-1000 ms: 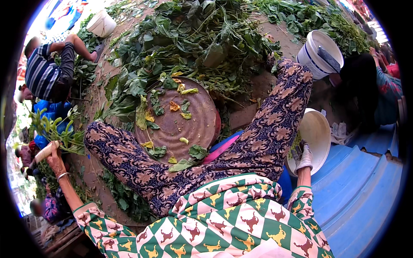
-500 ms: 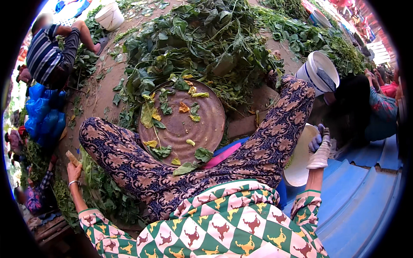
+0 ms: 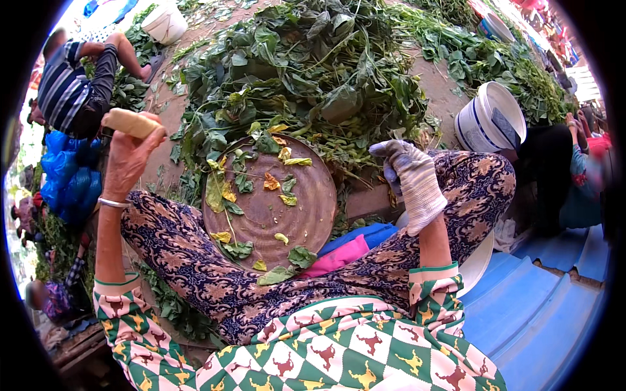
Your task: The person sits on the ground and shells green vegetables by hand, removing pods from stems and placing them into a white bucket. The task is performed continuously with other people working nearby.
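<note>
My left hand (image 3: 129, 168), bare with a white bangle at the wrist, is raised over my left knee. Its fingers close around a pale tan oblong piece (image 3: 130, 122) that looks like bread. My right hand (image 3: 415, 186), in a striped knitted glove with purplish fingertips, hovers above my right thigh. Thumb and fingers are apart there, with nothing visible between them. Between my legs sits a round, ridged brown pan or lid (image 3: 297, 218), strewn with green and yellow leaves. Beyond it rises a large heap of leafy bean plants (image 3: 306, 78) with green pods.
A white bucket (image 3: 479, 127) stands past my right knee. A pale basin (image 3: 479, 264) is partly hidden by my right leg, beside blue corrugated sheeting (image 3: 535, 313). Blue plastic bags (image 3: 62, 169) and a seated person (image 3: 68, 85) are at left; another person (image 3: 580, 169) sits at right.
My left hand has risen forward from beside my left hip with the tan piece. My gloved right hand has come inward from the basin to above my thigh.
</note>
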A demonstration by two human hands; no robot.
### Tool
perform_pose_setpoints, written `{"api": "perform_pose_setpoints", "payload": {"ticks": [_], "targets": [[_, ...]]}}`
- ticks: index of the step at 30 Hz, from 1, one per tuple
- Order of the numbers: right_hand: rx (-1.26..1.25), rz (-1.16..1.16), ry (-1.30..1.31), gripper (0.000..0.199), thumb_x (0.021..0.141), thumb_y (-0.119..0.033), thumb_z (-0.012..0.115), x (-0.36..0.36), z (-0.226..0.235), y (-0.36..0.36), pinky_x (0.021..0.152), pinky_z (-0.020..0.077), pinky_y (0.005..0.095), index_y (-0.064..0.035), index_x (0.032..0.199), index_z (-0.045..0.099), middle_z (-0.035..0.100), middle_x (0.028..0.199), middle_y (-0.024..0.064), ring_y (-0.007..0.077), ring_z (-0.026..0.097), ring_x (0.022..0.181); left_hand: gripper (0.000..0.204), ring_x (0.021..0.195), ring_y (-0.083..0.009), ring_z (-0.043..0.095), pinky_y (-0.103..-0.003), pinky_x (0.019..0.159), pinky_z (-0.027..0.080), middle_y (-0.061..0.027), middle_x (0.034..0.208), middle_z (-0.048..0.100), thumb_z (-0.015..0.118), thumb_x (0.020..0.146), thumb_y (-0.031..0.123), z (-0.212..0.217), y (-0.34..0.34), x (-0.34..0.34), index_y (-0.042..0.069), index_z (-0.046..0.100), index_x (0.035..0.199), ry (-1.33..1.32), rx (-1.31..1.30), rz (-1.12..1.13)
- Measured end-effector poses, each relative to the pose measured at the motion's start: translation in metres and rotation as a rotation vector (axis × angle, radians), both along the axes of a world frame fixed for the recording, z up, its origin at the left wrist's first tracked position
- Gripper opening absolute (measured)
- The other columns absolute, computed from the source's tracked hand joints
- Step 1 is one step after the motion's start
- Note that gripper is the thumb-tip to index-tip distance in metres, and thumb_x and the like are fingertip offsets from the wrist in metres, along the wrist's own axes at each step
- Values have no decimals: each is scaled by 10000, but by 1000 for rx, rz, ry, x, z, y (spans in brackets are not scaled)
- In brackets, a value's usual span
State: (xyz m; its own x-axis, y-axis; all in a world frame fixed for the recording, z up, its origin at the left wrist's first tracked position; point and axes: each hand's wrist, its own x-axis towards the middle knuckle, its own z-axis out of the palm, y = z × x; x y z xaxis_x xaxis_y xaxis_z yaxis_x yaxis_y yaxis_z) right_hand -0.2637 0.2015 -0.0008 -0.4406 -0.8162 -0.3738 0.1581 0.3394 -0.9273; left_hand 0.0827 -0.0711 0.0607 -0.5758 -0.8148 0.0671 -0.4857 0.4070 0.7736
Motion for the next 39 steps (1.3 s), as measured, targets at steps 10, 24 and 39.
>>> {"api": "perform_pose_setpoints", "payload": {"ticks": [10, 24, 39], "targets": [[207, -236, -344, 271, 941, -284, 471, -20, -79, -11, 369, 268, 181, -90, 1025, 640, 473, 583, -66, 25, 358, 412, 357, 882, -343, 566, -386, 773, 460, -166, 927, 579, 706, 717, 212, -133, -17, -221, 30, 540, 975, -556, -232, -660], [176, -341, -538, 207, 929, -221, 494, -29, -83, -12, 373, 291, 182, -82, 984, 638, 489, 601, -46, 24, 374, 429, 180, 679, -301, 588, -364, 627, 459, -137, 702, 587, 668, 758, 173, -83, 9, -228, 20, 586, 806, -560, -12, -756], [156, -349, -400, 275, 932, -283, 485, -25, -67, -17, 405, 319, 182, -73, 968, 658, 493, 590, -56, 32, 391, 447, 107, 766, -114, 567, -260, 710, 459, -36, 805, 588, 653, 754, 69, 92, 20, -158, 11, 599, 825, -111, 201, -414]]}}
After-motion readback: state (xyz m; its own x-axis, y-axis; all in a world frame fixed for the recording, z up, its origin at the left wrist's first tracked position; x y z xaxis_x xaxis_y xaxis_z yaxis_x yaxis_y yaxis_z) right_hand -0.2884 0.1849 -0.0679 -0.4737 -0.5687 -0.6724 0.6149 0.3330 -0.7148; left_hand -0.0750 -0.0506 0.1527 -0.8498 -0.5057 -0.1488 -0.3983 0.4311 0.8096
